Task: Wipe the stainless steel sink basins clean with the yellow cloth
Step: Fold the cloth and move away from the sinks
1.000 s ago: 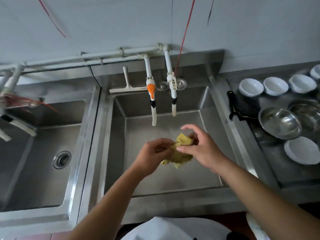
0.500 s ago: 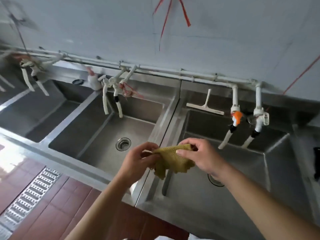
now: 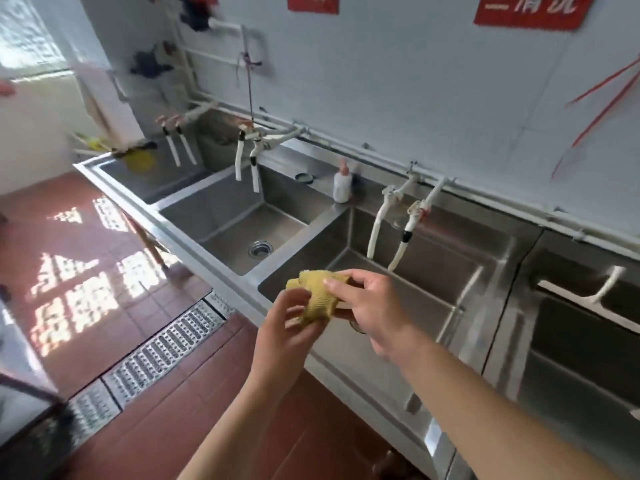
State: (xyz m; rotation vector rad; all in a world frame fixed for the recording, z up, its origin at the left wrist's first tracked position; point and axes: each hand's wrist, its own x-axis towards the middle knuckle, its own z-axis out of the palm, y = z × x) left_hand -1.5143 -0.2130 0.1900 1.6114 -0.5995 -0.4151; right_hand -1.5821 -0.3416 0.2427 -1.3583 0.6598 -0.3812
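Both hands hold the yellow cloth point(image 3: 320, 296) between them, bunched and knobbly-textured. The left hand point(image 3: 287, 327) curls its fingers round the lower part; the right hand point(image 3: 367, 306) pinches the top, thumb across it. Under and just beyond the hands lies a steel sink basin point(image 3: 433, 271), with two white taps point(image 3: 398, 233) hanging past the right hand. Beyond the left hand sits another basin point(image 3: 225, 223) with a round drain point(image 3: 260, 249). A white bottle point(image 3: 342, 183) stands on the ledge behind. Red wall signs point(image 3: 531, 10) are too blurred to read.

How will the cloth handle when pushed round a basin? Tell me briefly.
Probably floppy: the cloth bunches and folds between the left hand and right hand. Likely light, since fingertips alone hold it. Its knobbly weave should grip steel rather than slide.
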